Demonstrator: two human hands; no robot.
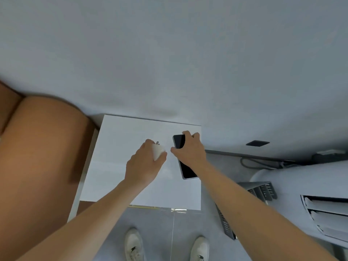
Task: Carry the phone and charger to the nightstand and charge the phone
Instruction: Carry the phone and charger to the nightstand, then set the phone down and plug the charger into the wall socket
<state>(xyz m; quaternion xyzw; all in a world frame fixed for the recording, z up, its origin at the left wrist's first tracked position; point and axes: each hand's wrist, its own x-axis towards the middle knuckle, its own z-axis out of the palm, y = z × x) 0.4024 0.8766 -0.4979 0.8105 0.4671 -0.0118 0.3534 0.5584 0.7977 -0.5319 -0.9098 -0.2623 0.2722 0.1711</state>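
Observation:
A white nightstand [116, 166] stands against the wall, seen from above. My left hand [143, 164] is closed around a white charger plug [157, 151] whose metal prongs point away from me, just over the middle of the top. A black phone [186, 169] lies screen up along the right side of the top. My right hand [190, 149] grips its far end, fingers over the top edge and thumb on its left side. No cable is visible.
A brown padded headboard or bed [41, 151] fills the left side, touching the nightstand. A white air-conditioner unit [310, 187] with vents stands at the right. A dark wall socket [257, 143] and a grey cord [250, 162] are beyond it. My white shoes [134, 243] stand on grey floor.

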